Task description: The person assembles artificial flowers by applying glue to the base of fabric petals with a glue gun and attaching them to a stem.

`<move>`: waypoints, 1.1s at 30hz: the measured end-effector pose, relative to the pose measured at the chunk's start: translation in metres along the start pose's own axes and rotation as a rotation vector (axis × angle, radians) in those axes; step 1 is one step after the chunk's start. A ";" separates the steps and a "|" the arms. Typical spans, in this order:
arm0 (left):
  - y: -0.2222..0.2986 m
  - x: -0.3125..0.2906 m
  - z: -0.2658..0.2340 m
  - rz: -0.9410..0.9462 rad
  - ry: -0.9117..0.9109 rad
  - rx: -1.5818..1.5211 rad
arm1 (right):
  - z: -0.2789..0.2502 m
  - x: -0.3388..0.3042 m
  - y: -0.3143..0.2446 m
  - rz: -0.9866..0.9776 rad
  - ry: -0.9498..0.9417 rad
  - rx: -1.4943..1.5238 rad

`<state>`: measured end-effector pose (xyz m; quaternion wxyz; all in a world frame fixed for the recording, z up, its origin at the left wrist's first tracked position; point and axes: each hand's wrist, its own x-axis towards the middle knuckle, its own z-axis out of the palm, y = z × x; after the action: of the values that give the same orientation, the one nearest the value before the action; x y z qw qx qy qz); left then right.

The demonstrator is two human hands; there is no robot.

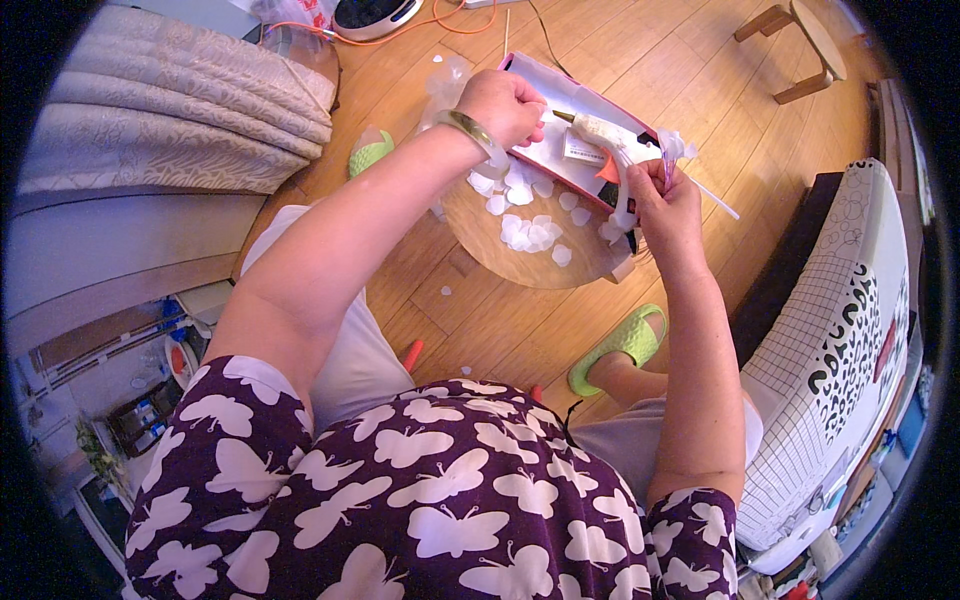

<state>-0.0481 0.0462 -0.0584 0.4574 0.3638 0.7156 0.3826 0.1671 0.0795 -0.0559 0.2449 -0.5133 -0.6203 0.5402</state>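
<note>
My right hand [668, 215] is closed around the handle of a white hot glue gun [600, 130] with an orange trigger. Its nozzle points left, toward my left hand [503, 108]. The fingers of that hand are pinched on a small white petal [546, 115] close to the nozzle tip; much of it is hidden. Loose white petals [530, 234] lie scattered below on a round wooden stool top [500, 262]. Behind the glue gun is a long open box [560, 88] with a pinkish-red rim and a pale inside.
A thin white stick [718, 198] juts out by my right hand. Light green slippers [620, 350] are on the wooden floor. A patterned covered bed or sofa [830, 370] stands at right, a draped cloth [200, 110] at left, and a small wooden stool [800, 45] at the far right.
</note>
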 end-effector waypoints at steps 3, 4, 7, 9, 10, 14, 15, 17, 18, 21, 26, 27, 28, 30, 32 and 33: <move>0.015 -0.021 -0.001 0.049 -0.053 -0.079 | -0.004 -0.001 0.001 0.007 -0.006 -0.008; 0.018 -0.028 0.000 0.071 -0.080 -0.122 | -0.005 -0.001 0.000 0.013 -0.006 -0.018; 0.027 -0.049 0.004 0.149 -0.132 -0.169 | -0.010 -0.012 -0.016 0.018 -0.031 0.132; 0.032 -0.061 0.010 0.147 -0.151 -0.219 | -0.016 -0.019 -0.027 0.056 -0.130 0.275; 0.034 -0.064 0.013 0.161 -0.160 -0.212 | -0.019 -0.023 -0.033 0.076 -0.179 0.346; 0.038 -0.072 0.024 0.201 -0.194 -0.225 | -0.019 -0.033 -0.036 0.055 -0.269 0.400; 0.039 -0.071 0.026 0.200 -0.192 -0.218 | -0.018 -0.035 -0.039 0.038 -0.273 0.389; 0.039 -0.071 0.028 0.205 -0.201 -0.210 | -0.018 -0.035 -0.038 0.032 -0.258 0.422; 0.039 -0.071 0.029 0.211 -0.214 -0.206 | -0.018 -0.035 -0.036 0.029 -0.251 0.441; 0.040 -0.073 0.030 0.198 -0.244 -0.223 | -0.020 -0.032 -0.031 0.025 -0.259 0.470; 0.043 -0.073 0.031 0.168 -0.240 -0.292 | -0.018 -0.032 -0.030 0.040 -0.243 0.467; 0.044 -0.073 0.032 0.165 -0.228 -0.318 | -0.018 -0.032 -0.030 0.047 -0.242 0.461; 0.044 -0.073 0.033 0.162 -0.216 -0.345 | -0.017 -0.032 -0.030 0.042 -0.234 0.456; 0.043 -0.073 0.033 0.157 -0.221 -0.356 | -0.015 -0.033 -0.031 0.030 -0.219 0.447; 0.043 -0.072 0.033 0.160 -0.228 -0.353 | -0.015 -0.031 -0.029 0.036 -0.219 0.459; 0.043 -0.072 0.033 0.166 -0.234 -0.344 | -0.015 -0.031 -0.028 0.039 -0.219 0.466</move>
<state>0.0128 0.0093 -0.0033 0.5593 0.3801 0.5496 0.4905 0.1800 0.0612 -0.0177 0.2776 -0.3933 -0.4920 0.7254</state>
